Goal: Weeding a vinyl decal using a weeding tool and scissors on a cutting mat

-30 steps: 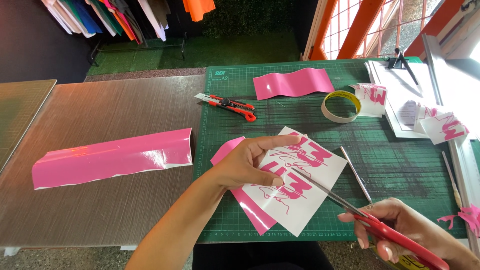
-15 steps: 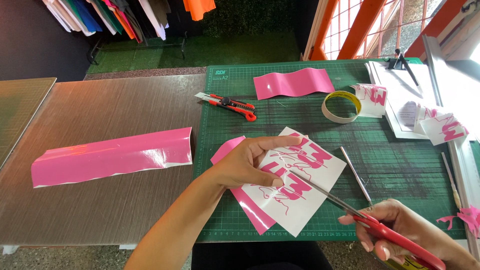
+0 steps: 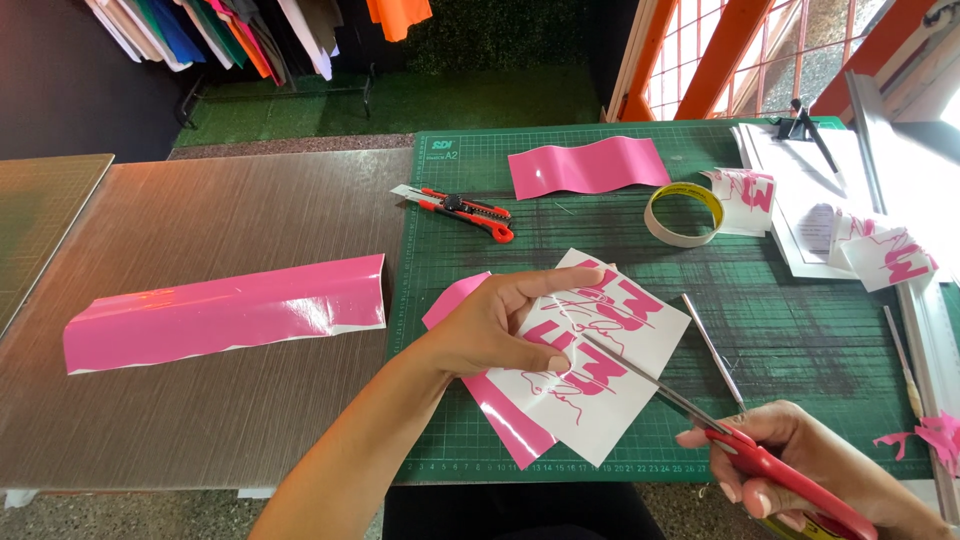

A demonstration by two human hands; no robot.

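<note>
My left hand (image 3: 497, 325) pinches the left edge of a white sheet with pink lettering (image 3: 600, 360) that lies tilted on the green cutting mat (image 3: 780, 330). A pink vinyl strip (image 3: 500, 405) sticks out from under the sheet. My right hand (image 3: 810, 470) grips red-handled scissors (image 3: 700, 420) at the lower right. Their blades point up-left and reach into the sheet's middle, close to my left thumb.
A long pink vinyl piece (image 3: 225, 312) lies on the metal tabletop at left. On the mat: an orange utility knife (image 3: 465, 208), a wavy pink vinyl piece (image 3: 588, 165), a tape roll (image 3: 684, 213), a thin metal tool (image 3: 712, 350), lettered cut-outs (image 3: 895, 258), pink scraps (image 3: 935, 435).
The scissors have slid a little further up-left into the sheet. My left hand keeps its hold; the sheet has barely shifted.
</note>
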